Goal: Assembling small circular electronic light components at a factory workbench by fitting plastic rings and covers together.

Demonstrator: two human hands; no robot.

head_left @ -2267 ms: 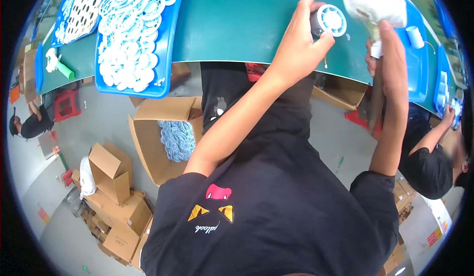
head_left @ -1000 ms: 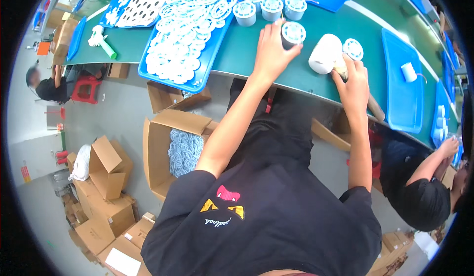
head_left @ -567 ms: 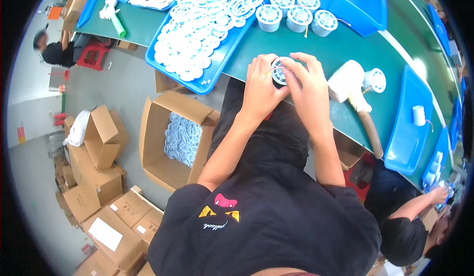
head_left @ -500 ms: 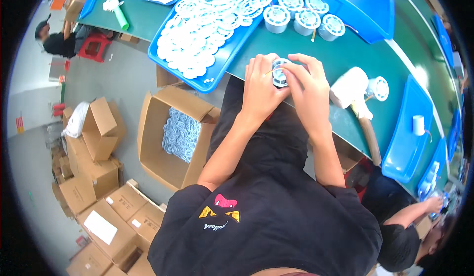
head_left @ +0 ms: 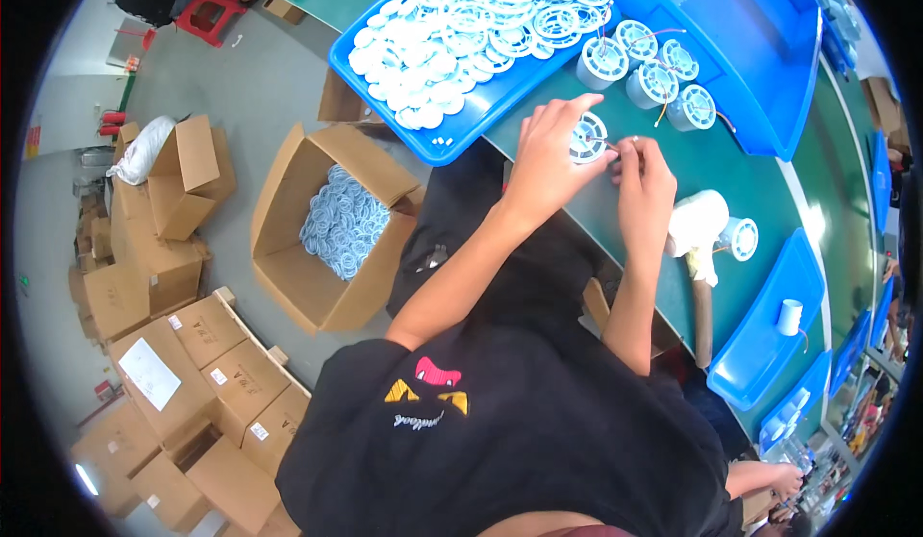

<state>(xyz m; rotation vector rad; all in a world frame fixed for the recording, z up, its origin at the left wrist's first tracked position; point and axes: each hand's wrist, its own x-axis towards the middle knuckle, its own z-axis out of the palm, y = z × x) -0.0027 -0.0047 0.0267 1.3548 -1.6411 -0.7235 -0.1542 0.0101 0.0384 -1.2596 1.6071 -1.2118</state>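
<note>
Near the table's front edge, my left hand [head_left: 550,164] is wrapped round a white cylindrical part with a spoked round top [head_left: 587,137]. My right hand [head_left: 644,174] is beside it, its thumb and forefinger pinched on the thin wire [head_left: 609,143] that comes out of the part. Several similar wired cylinders [head_left: 654,82] stand upright on the green table just beyond. To the right of my hands lies a mallet [head_left: 698,224] with a white head and wooden handle, close to another such cylinder [head_left: 740,239] tipped on its side.
A blue tray [head_left: 444,152] piled with white spoked discs [head_left: 481,32] is at the far left of the table. A large blue bin [head_left: 769,114] stands behind. Another blue tray [head_left: 760,345] sits at right. Cardboard boxes [head_left: 332,292] fill the floor at left; one holds bluish rings.
My right hand has drawn away from the part's top to its right side, pinching the wire. My left hand keeps its hold. The whole view has shifted and turned.
</note>
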